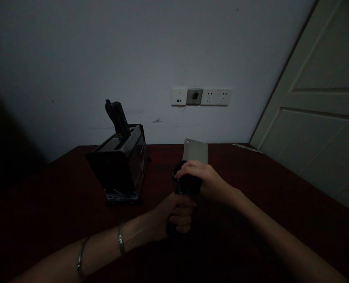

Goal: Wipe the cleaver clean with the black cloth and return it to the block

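My left hand (177, 216) is closed in a fist round a dark handle, which is in line with the cleaver (196, 151). The cleaver's pale broad blade points away from me, with a small hole in its far left corner. Just above the left fist, my right hand (198, 173) has its fingers bent over a black object (190, 184) at the base of the blade. Dim light and the fingers hide what that object is and how it meets the cleaver. Left of my hands stands a dark knife block (118, 165) with black handles (118, 118) sticking up.
The dark red table (239, 173) runs back to a pale wall (103, 59). Sockets and a switch (202, 97) are set in the wall. A thin patterned strip (246, 147) lies at the table's back right edge, near a white panelled door (318, 106).
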`<state>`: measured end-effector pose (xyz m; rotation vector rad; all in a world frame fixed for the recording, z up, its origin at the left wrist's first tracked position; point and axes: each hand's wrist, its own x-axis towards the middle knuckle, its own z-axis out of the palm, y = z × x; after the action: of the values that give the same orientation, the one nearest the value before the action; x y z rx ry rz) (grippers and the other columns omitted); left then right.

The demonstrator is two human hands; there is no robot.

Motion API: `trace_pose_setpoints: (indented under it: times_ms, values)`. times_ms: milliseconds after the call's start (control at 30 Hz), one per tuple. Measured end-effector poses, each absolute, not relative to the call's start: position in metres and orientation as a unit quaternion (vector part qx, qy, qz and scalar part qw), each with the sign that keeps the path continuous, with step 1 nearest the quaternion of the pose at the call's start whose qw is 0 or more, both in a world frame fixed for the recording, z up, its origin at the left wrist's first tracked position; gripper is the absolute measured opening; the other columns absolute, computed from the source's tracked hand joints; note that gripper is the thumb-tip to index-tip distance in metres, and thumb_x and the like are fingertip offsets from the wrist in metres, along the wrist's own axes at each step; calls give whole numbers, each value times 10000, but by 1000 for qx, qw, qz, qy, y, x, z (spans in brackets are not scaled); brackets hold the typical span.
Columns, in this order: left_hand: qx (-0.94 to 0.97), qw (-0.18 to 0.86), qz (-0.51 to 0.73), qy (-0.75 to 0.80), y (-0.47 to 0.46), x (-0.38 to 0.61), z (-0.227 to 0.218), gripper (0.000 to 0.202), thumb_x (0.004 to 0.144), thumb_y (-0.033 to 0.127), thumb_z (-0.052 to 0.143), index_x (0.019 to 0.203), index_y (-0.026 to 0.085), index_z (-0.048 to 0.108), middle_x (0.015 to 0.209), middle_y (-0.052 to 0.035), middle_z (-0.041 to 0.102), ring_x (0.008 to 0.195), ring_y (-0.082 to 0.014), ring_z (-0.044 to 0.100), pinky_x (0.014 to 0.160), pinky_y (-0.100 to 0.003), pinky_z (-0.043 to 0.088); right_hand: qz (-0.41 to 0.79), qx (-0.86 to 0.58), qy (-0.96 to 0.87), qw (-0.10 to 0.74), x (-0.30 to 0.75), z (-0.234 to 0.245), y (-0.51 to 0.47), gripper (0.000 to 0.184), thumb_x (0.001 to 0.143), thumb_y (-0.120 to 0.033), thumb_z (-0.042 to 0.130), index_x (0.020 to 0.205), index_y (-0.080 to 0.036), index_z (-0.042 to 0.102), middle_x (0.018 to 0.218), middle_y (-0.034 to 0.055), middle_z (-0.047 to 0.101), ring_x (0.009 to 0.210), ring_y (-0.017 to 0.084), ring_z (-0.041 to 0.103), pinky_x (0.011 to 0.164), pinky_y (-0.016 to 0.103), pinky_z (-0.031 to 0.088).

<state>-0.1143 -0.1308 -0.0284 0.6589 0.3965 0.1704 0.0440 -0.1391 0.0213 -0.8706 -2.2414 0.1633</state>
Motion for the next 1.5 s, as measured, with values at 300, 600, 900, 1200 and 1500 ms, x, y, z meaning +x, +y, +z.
trace_pose_setpoints:
  times_ms: [300,600,900,1200,1500]
  values:
    - [278,933,156,167,-126,-109,-38,334,814,417,369,602,172,446,398,84,265,306,-42,220,349,-185,218,109,-453,-651,599,67,40,-130,136,722,-276,648,823,-187,629,848,41,690,790,179,620,717,324,478]
    - [282,905,244,202,-129,-108,-41,355,857,434,303,742,152,484,463,72,318,336,-42,282,380,-194,244,192,-471,-608,610,63,35,-127,208,693,-315,657,843,-173,639,872,56,686,755,168,606,617,282,485]
    - [451,805,328,201,-131,-107,-39,315,783,471,490,805,158,469,544,55,429,382,-54,398,386,-184,281,195,-455,-657,568,59,30,-128,241,706,-321,652,904,-184,650,923,54,663,848,177,599,776,334,458]
    - [573,707,353,218,-127,-112,-38,259,820,417,490,807,159,472,613,21,540,446,-60,473,398,-162,312,174,-470,-650,572,53,29,-132,201,708,-335,649,828,-174,649,797,34,666,708,152,593,652,295,469]
    - [615,640,380,259,-128,-108,-34,257,837,397,467,793,144,464,560,-13,600,499,-119,583,451,-186,420,228,-486,-574,618,49,19,-127,242,650,-364,696,798,-174,671,723,16,668,643,147,602,590,265,478]
